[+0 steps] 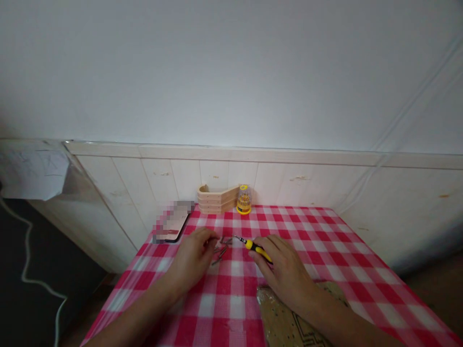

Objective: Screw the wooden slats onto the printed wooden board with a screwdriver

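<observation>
My right hand [284, 262] is wrapped round the handle of a yellow and black screwdriver [257, 248]. Its metal tip points left, over the cloth. Across from it, my left hand [195, 255] has its fingers curled together beside a small loose pile of thin dark metal pieces [222, 251], perhaps screws or bits. What these fingers hold, if anything, is hidden. Under my right forearm lies a brown board [280, 318] with dark line markings and small holes, partly covered by the arm.
A red and white checked cloth [231, 308] covers the table. Against the panelled wall stand a stacked light wooden piece [215, 202] and a clear, yellow-trimmed bit case [244, 200]. A phone [176, 221] lies at the back left edge.
</observation>
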Available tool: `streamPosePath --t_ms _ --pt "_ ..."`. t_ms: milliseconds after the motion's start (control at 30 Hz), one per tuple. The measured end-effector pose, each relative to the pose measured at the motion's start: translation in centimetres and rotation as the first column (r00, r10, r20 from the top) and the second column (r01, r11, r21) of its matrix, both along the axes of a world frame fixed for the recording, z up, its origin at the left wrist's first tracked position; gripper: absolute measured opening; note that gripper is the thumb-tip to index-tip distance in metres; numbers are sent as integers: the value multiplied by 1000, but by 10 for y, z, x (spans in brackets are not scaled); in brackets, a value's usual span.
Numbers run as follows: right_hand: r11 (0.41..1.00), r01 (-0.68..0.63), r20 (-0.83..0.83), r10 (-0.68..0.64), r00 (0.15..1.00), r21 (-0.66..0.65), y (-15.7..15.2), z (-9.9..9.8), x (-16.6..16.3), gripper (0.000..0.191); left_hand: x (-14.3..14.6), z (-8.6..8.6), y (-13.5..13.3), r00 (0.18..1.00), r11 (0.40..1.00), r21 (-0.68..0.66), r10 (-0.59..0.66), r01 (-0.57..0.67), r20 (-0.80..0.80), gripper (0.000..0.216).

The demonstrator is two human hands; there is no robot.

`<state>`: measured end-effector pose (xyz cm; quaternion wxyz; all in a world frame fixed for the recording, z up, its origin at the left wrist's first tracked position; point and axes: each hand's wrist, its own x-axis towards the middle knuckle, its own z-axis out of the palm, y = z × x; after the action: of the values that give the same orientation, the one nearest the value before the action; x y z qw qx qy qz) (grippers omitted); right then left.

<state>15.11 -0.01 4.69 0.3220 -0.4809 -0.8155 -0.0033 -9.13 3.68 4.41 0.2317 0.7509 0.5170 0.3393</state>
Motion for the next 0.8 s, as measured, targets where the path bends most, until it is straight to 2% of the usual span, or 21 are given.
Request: streamPosePath --t_ms 67,167,300,400,500,600,633,700,800 --pt "1000 -6 10 6 1000 8 0 1 0 10 -2 5 -1 975 996 -40 -83 76 -206 21" --pt "1000 -19 28 19 999 -2 0 1 0 13 0 11 -6 904 990 -104 -133 99 -406 19" --pt "999 -23 55 25 998 -35 -1 0 0 15 8 13 -13 842 986 -154 -135 63 -523 19" --pt "999 -27 68 29 997 -41 -1 -2 0 16 11 8 -14 840 987 -146 -128 59 -527 21" --pt "999 -33 75 35 997 -28 -1 -1 0 16 12 1 -13 902 993 -90 -104 73 -419 22" --pt "999 -47 51 47 998 1 -2 3 0 16 13 -4 -11 993 992 -107 -82 72 -90 20" --pt "999 -51 35 51 998 12 -3 4 0 17 14 -6 -10 995 987 -130 -83 90 56 18" --pt "998 -58 2 58 998 33 -3 5 0 17 15 -9 -8 949 976 -169 -80 136 304 19" --pt "997 -55 -26 57 998 61 -3 6 1 18 17 -11 -5 904 963 -218 -54 160 425 28"
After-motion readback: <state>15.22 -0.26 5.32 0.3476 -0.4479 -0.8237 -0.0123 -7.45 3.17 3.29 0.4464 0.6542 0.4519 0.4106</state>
